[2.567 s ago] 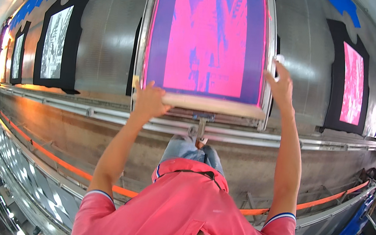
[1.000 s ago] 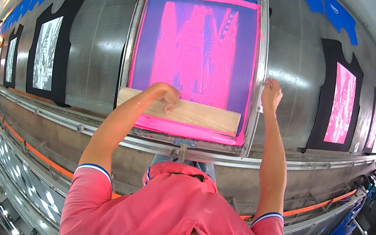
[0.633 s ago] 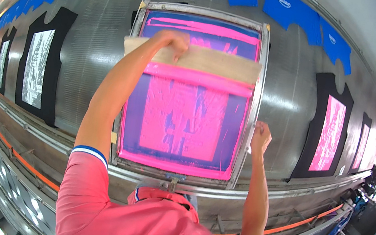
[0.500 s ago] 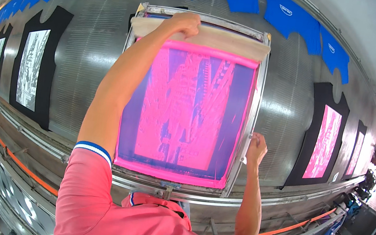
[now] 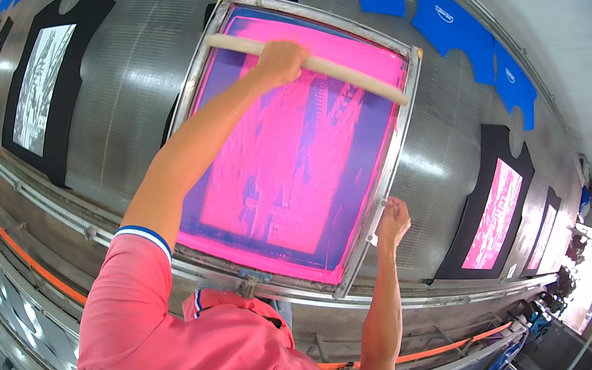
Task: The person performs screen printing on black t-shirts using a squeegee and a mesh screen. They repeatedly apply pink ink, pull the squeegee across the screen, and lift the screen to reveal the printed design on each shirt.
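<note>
My left hand (image 5: pixel 282 64) is wrapped round the middle of a long wooden squeegee (image 5: pixel 350 75), which lies crosswise over the far part of a screen-printing screen (image 5: pixel 370 146). Bright pink ink (image 5: pixel 340 43) covers the mesh behind the squeegee, and more is smeared over the pattern nearer me. A metal frame (image 5: pixel 389 168) surrounds the mesh. Beside its right edge, my right hand (image 5: pixel 394 223) is closed at a small fitting on the frame; its fingers hide most of what they hold. Dark fabric shows slightly past the frame's left edge.
Black shirt pieces with white prints (image 5: pixel 42 90) lie on the long metal table (image 5: pixel 127 83) to the left. One with a pink print (image 5: pixel 494 215) is at the right. Blue shirt pieces (image 5: pixel 457 25) line the far edge. A metal rail (image 5: pixel 97 233) runs along the near side.
My left hand has pulled the squeegee a little toward me and tipped it, so its broad face no longer shows. Pink ink now shows behind it. My right hand stays beside the frame.
</note>
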The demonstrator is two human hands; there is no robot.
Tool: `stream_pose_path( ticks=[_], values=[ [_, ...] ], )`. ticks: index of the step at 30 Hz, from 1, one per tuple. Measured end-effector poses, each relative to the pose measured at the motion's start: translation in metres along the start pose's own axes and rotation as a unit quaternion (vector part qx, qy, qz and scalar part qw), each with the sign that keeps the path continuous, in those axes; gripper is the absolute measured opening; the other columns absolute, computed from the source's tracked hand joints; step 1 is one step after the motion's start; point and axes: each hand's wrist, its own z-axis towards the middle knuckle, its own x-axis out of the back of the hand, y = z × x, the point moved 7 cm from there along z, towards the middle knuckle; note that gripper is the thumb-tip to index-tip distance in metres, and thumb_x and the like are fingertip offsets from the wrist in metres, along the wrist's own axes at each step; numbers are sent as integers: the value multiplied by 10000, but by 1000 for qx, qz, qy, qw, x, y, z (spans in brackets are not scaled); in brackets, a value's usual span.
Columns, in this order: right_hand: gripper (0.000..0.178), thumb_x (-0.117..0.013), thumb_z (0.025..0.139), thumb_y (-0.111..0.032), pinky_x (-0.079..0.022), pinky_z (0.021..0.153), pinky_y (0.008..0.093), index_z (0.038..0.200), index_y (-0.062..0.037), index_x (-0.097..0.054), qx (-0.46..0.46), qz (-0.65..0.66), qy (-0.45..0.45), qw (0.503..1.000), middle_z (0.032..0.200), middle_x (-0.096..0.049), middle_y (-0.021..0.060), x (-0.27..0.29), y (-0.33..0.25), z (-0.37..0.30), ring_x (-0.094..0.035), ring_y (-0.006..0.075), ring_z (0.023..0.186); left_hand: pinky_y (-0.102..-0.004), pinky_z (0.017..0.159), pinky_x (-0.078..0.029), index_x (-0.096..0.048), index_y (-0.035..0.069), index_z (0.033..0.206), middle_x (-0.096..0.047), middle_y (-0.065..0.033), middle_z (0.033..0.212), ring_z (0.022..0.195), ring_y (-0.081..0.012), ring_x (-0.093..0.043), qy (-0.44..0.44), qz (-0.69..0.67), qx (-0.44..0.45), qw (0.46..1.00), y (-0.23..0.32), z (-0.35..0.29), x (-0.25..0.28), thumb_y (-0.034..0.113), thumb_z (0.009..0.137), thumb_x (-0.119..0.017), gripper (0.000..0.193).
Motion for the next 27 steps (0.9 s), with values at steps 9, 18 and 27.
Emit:
stream_pose_path(
  ticks=[9,18,27],
  values=[
    [376,-648,904,-371,-509,812,430,1024,-23,-726,54,-48,6,997,912,-718,230,-1,-1,18,-698,368,884,-474,784,-525,-648,44,900,-698,-139,950,922,-331,-672,63,-64,-53,995,87,-259,5,42,700,-612,204],
    [476,-645,879,-469,-483,904,468,1050,-35,-741,24,-23,26,999,1022,-723,219,0,-6,15,-667,389,1031,-454,1033,-435,-623,24,1221,-617,-120,1280,1235,-306,-561,31,-26,-10,999,166,-485,1,25,712,-632,510],
    [393,-672,867,-388,-492,871,436,1003,-27,-750,58,-5,75,995,961,-731,188,31,-80,-38,-680,327,956,-427,991,-450,-619,39,1188,-638,-96,1230,1194,-283,-590,55,-90,-16,994,128,-498,45,59,697,-681,496]
  ],
)
